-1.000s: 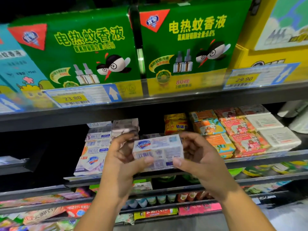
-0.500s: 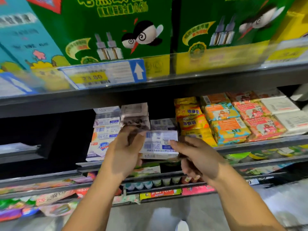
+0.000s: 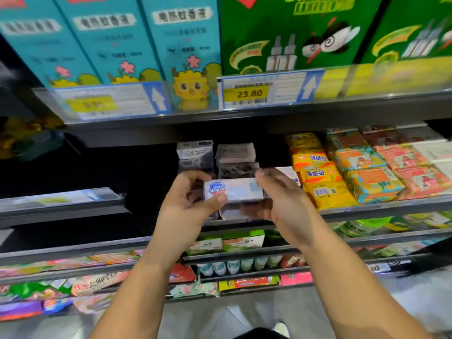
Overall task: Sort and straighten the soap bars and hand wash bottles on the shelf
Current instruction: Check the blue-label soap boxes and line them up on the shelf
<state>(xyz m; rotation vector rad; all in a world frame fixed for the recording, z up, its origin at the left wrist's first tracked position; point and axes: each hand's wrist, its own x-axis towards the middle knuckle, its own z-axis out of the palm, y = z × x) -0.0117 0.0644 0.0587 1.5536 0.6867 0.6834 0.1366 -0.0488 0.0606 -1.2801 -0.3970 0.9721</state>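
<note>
A small rectangular cardboard soap box (image 3: 234, 190), pale with a blue shield logo too blurred to read, is held at the centre of the frame, just in front of the middle shelf (image 3: 381, 207). The left hand (image 3: 186, 201) pinches its left end between thumb and curled fingers, and the curled right hand (image 3: 281, 199) clasps its right end, hiding part of the pale boxes stacked behind. Glossy yellow soap packets (image 3: 320, 178) lie to the right, and a price tag (image 3: 249, 94) above centre reads 23.80.
</note>
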